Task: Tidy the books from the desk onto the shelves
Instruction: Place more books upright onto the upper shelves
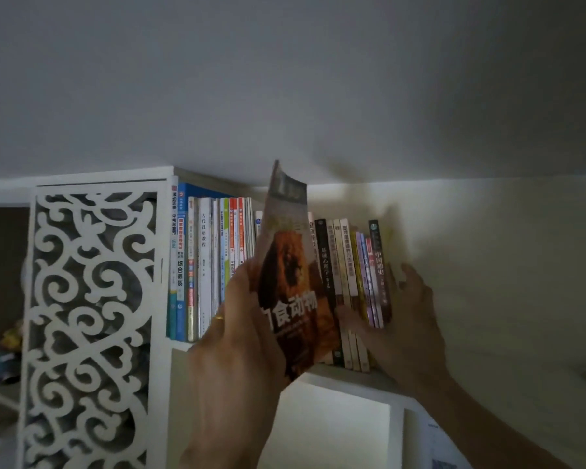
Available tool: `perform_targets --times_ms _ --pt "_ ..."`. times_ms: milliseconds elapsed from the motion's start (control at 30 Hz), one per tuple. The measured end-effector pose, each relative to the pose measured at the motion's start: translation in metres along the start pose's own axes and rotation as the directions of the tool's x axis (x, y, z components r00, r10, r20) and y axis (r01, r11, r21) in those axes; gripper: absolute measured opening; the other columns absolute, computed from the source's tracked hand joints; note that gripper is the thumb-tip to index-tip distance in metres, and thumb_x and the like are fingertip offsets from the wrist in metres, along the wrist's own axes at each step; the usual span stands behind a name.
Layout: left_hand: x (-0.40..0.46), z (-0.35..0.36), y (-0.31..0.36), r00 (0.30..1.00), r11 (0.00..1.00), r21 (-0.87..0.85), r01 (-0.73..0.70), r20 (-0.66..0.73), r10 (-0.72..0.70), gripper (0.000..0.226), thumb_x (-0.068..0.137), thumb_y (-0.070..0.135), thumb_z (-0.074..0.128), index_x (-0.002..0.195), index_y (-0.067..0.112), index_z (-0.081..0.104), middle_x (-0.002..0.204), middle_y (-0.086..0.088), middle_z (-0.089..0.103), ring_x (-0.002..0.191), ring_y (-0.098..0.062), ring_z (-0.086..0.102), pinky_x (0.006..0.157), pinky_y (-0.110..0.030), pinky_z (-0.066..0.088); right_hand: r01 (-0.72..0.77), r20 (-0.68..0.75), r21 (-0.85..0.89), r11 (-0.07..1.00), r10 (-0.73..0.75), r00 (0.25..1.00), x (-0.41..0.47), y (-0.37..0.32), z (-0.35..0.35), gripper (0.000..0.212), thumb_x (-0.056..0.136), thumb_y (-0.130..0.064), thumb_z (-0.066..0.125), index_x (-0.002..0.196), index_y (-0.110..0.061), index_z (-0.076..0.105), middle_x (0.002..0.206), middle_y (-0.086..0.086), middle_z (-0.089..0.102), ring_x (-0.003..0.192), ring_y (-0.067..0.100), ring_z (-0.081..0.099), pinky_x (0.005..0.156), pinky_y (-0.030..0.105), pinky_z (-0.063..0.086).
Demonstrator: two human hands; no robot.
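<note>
Head view. A thin animal book, its orange-brown cover facing the camera, stands nearly upright and slightly tilted in front of the white shelf, at the gap between two groups of upright books. The left hand grips its lower left edge, fingers curled round the cover; a gold ring shows on one finger. The left row of books stands upright, spines outward, against the shelf's side. The right row of books leans slightly; the right hand presses against it with fingers spread and extended, clasping nothing. To the left of the shelf stands a white carved scrollwork panel. A pale wall fills the upper field.
</note>
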State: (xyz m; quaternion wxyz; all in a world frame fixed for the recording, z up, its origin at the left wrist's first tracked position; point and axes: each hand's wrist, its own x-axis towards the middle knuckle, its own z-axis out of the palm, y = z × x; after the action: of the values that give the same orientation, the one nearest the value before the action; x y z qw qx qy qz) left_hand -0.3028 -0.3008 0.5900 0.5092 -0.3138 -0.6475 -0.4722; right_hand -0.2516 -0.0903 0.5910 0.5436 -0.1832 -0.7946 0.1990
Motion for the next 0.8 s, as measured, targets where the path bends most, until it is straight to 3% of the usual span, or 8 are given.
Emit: perform_targets --times_ms 67,100,167,333,467,600,700,800 --pt "-0.004 -0.007 -0.011 0.999 0.998 0.049 0.047 0.011 -0.047 0.027 0.105 0.009 0.045 0.124 0.001 0.063 0.065 0.021 0.034 0.044 0.014 0.018 0.030 -0.009 0.020 0.014 -0.024 -0.110 0.994 -0.016 1.000 0.004 -0.008 0.016 0.127 0.051 -0.084 0.075 0.149 -0.028 0.018 0.133 0.003 0.042 0.120 0.023 0.046 0.086 0.044 0.052" --pt "-0.006 -0.010 -0.016 0.998 0.996 0.062 0.056 0.015 -0.058 0.027 0.102 0.006 0.048 0.123 0.000 0.064 0.064 0.019 0.035 0.046 0.015 0.017 0.038 -0.004 0.013 0.013 -0.040 -0.159 0.987 -0.020 0.999 0.006 -0.008 0.023 0.132 0.048 -0.087 0.072 0.151 -0.026 0.017 0.133 0.005 0.042 0.118 0.026 0.048 0.083 0.045 0.055" --pt "-0.011 -0.015 -0.024 0.998 0.996 0.074 0.057 0.009 -0.058 0.029 0.095 0.007 0.053 0.119 -0.002 0.066 0.066 0.014 0.037 0.051 0.016 0.015 0.053 -0.001 0.016 0.027 -0.056 -0.201 0.979 -0.039 0.998 0.010 -0.002 0.029 0.135 0.046 -0.088 0.071 0.152 -0.025 0.017 0.132 0.007 0.042 0.116 0.029 0.049 0.079 0.046 0.056" --pt "-0.022 -0.015 -0.040 0.998 0.995 0.082 0.062 0.000 -0.063 0.032 0.091 0.008 0.057 0.117 -0.006 0.067 0.056 -0.002 0.055 0.045 -0.005 0.027 0.054 -0.004 0.020 0.088 -0.057 -0.159 0.983 -0.098 0.994 0.015 0.013 0.021 0.129 0.049 -0.080 0.077 0.153 -0.028 0.021 0.135 0.007 0.047 0.120 0.028 0.051 0.082 0.044 0.053" --pt "-0.027 -0.015 -0.042 0.997 0.994 0.076 0.077 0.000 -0.078 0.032 0.090 0.008 0.057 0.117 -0.006 0.068 0.058 -0.008 0.062 0.045 -0.007 0.031 0.055 -0.004 0.022 0.099 -0.105 -0.133 0.986 -0.113 0.988 0.011 0.013 0.023 0.127 0.053 -0.066 0.087 0.152 -0.025 0.020 0.135 0.008 0.045 0.119 0.027 0.051 0.081 0.043 0.053" --pt "-0.029 -0.012 -0.035 0.998 0.998 0.034 0.054 0.033 -0.055 0.030 0.090 0.010 0.058 0.117 -0.002 0.068 0.062 0.002 0.058 0.050 0.006 0.026 0.058 0.001 0.021 0.034 -0.255 -0.229 0.973 -0.094 0.963 0.006 0.011 0.027 0.126 0.055 -0.057 0.087 0.153 -0.014 0.021 0.133 0.015 0.041 0.114 0.034 0.051 0.070 0.043 0.057" --pt "-0.027 -0.004 -0.025 0.993 0.997 -0.049 0.065 0.097 -0.060 0.031 0.097 0.019 0.051 0.122 0.006 0.064 0.067 0.019 0.045 0.047 0.016 0.025 0.043 0.003 0.024 -0.021 -0.295 -0.260 0.965 -0.059 0.954 0.008 0.014 0.021 0.131 0.053 -0.061 0.088 0.153 -0.009 0.021 0.134 0.021 0.040 0.107 0.041 0.057 0.065 0.048 0.059" --pt "-0.023 0.009 -0.008 0.988 0.992 -0.108 0.070 0.147 -0.054 0.039 0.106 0.033 0.035 0.130 0.014 0.059 0.066 0.014 0.059 0.045 0.007 0.044 0.043 0.002 0.032 -0.020 -0.282 -0.206 0.978 -0.040 0.958 0.009 0.022 0.009 0.131 0.053 -0.058 0.090 0.153 -0.013 0.018 0.126 0.018 0.045 0.096 0.040 0.062 0.066 0.051 0.060"
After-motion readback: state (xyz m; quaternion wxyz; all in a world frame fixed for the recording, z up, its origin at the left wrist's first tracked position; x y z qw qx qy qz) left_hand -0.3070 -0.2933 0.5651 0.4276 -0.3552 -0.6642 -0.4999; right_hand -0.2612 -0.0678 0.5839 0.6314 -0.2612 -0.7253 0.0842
